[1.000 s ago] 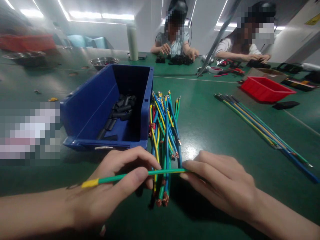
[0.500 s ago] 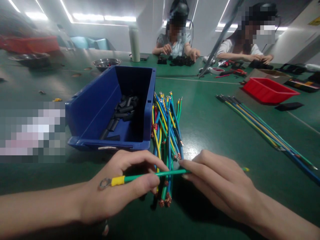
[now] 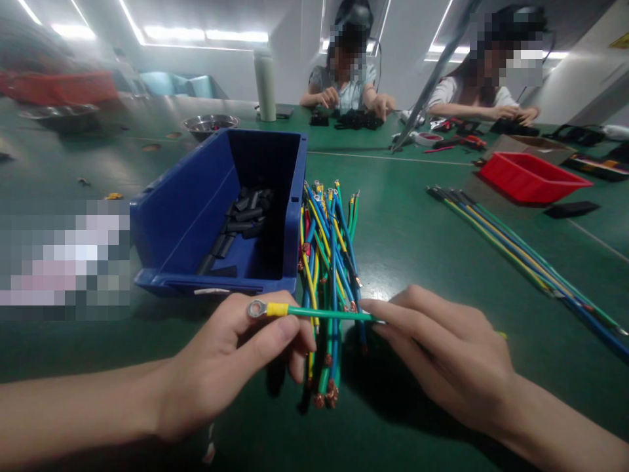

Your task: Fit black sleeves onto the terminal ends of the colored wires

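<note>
A green wire (image 3: 324, 314) with a yellow sleeve and a metal ring terminal (image 3: 256, 309) at its left end runs level between my two hands. My left hand (image 3: 246, 367) is closed on it near the sleeve, thumb against the fingers. Toward the other end, the fingers of my right hand (image 3: 442, 347) pinch the wire, and its far tip shows just past the knuckles. Under and beyond it lies a pile of blue, green and yellow wires (image 3: 334, 255), some with bare copper ends. Close by my left hand stands a blue bin (image 3: 216, 283) holding several short black tubes (image 3: 246, 214).
On the right lie several long wires (image 3: 521, 242) in a row, with a red tray (image 3: 533, 180) behind them. A metal bowl (image 3: 209, 124) and a pale bottle (image 3: 265, 86) stand farther back. Two people work across the green table (image 3: 407, 229).
My left hand has shifted its hold along the wire toward the ring end. The wire's ring end has risen and moved right, and my right hand has moved slightly up and right.
</note>
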`<action>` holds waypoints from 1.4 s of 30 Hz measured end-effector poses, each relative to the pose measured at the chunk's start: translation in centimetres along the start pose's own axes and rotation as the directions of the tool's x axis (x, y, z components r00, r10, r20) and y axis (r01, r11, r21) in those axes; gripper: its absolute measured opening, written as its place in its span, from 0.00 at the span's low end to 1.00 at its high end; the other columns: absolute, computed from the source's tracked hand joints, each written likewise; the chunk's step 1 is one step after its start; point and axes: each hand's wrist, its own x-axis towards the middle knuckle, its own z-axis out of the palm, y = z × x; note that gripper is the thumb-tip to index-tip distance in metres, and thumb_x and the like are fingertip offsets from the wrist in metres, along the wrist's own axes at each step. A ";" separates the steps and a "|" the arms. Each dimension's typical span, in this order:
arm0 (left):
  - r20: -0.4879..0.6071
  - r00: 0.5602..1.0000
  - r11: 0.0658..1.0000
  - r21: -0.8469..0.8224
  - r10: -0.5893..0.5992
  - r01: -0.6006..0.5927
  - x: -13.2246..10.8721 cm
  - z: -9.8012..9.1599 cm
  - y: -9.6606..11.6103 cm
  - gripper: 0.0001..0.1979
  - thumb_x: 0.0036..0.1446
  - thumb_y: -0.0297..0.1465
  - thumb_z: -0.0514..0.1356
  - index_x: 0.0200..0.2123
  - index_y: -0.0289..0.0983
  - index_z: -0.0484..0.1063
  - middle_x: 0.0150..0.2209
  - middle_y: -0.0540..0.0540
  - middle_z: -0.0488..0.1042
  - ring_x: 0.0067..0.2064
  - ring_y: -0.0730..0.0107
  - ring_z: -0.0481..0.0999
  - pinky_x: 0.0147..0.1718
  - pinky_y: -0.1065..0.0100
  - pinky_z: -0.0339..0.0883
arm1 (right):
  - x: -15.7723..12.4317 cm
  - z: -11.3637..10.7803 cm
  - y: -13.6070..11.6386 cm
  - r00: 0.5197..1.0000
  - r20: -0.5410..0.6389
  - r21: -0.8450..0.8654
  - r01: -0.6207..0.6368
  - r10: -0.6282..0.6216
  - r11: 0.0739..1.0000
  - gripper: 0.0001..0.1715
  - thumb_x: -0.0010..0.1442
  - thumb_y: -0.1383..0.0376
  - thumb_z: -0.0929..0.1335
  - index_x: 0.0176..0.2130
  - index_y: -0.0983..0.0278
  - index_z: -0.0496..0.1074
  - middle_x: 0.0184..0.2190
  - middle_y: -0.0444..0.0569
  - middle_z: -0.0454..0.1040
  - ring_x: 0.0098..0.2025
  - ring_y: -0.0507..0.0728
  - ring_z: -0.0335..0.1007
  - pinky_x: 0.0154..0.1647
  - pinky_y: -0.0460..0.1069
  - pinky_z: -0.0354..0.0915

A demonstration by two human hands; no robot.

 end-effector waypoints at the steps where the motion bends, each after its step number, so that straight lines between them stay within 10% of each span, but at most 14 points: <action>1: 0.005 1.000 1.000 0.011 0.013 -0.013 0.0 0.0 -0.1 0.17 0.71 0.41 0.54 0.36 0.36 0.74 0.29 0.50 0.75 0.32 0.75 0.76 0.34 0.76 0.69 | -0.1 0.0 0.0 1.000 -0.007 -0.006 0.012 -0.012 1.000 0.13 0.67 0.73 0.63 0.51 0.67 0.70 0.27 0.44 0.68 0.26 0.50 0.60 0.25 0.46 0.55; 28: 0.218 0.972 0.929 0.332 0.091 -0.161 0.2 0.3 0.4 0.22 0.74 0.38 0.43 0.32 0.35 0.69 0.34 0.46 0.75 0.38 0.68 0.74 0.42 0.69 0.66 | 0.2 -0.6 -0.1 0.977 0.109 0.024 0.181 -0.183 0.983 0.16 0.68 0.73 0.61 0.54 0.70 0.67 0.26 0.43 0.68 0.23 0.50 0.59 0.21 0.48 0.53; 42: 0.146 0.986 0.948 0.295 0.075 -0.116 0.2 0.1 0.4 0.21 0.73 0.35 0.45 0.31 0.34 0.70 0.31 0.47 0.75 0.30 0.74 0.75 0.32 0.76 0.68 | -0.4 -0.4 0.0 0.996 -0.008 -0.103 0.089 -0.090 0.991 0.14 0.67 0.71 0.65 0.52 0.64 0.70 0.27 0.42 0.71 0.24 0.48 0.63 0.22 0.46 0.55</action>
